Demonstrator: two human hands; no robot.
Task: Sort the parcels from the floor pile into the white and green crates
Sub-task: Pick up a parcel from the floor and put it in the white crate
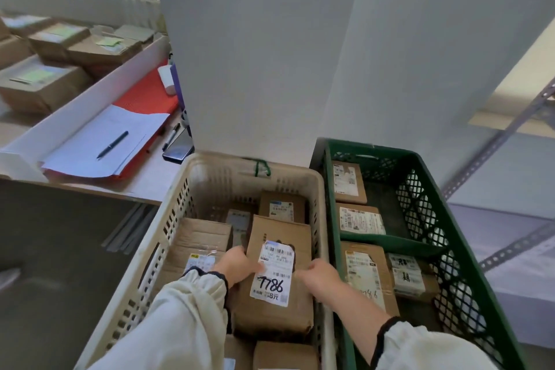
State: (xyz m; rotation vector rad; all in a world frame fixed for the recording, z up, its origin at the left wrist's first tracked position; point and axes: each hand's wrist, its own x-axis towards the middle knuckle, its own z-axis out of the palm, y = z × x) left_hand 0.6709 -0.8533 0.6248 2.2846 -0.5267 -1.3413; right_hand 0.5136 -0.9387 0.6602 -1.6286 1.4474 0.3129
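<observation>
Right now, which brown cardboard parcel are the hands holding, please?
The parcel marked 7786 in the white plastic crate; left hand and right hand grip its sides.

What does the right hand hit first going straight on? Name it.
The brown parcel marked 7786 in the white crate; the right hand points at its edge and seems to touch it, though depth is unclear.

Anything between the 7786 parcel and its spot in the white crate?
No lid or barrier: the 7786 parcel, held by left hand and right hand, is already inside the white crate. Only other parcels lie beside and beneath it.
</observation>
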